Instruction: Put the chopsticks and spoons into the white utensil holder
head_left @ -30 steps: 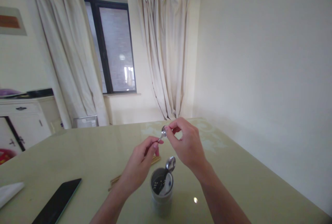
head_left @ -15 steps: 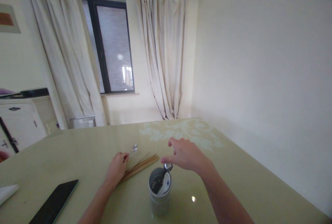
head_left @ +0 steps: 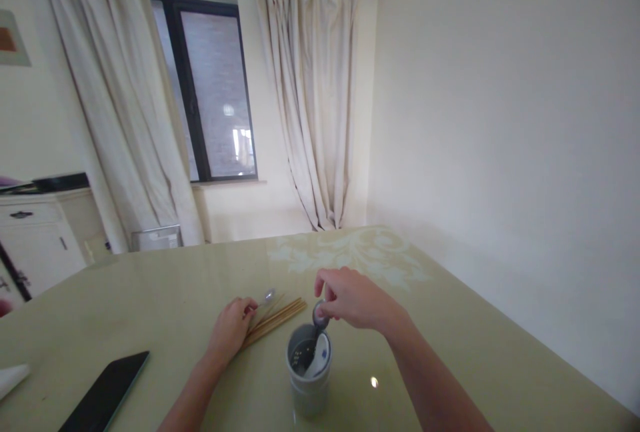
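Observation:
My left hand [head_left: 231, 329] is closed on the handle of a small metal spoon [head_left: 270, 295], whose bowl sticks out past the fingertips. Right beside it, a bundle of wooden chopsticks [head_left: 278, 319] lies on the table. A grey cylindrical utensil holder [head_left: 310, 392] stands upright between my forearms. Inside leans a white ceramic spoon [head_left: 319, 357] with a blue mark. Over the holder's rim, my right hand [head_left: 356, 302] has its thumb against the bowl of another metal spoon [head_left: 318, 319], whose handle goes down into the holder. Some of the right fingers are hidden behind the hand.
A dark tablet-like slab [head_left: 107, 389] lies at the left of the glossy greenish table [head_left: 450, 352], with a white object [head_left: 13, 377] beyond it at the edge of view. A wall [head_left: 500, 152] borders the right side; a window and curtains are behind.
My right thumb and fingers have closed in on the metal spoon in the holder. My left hand has shifted slightly right with its small spoon, now nearer the chopsticks' far ends.

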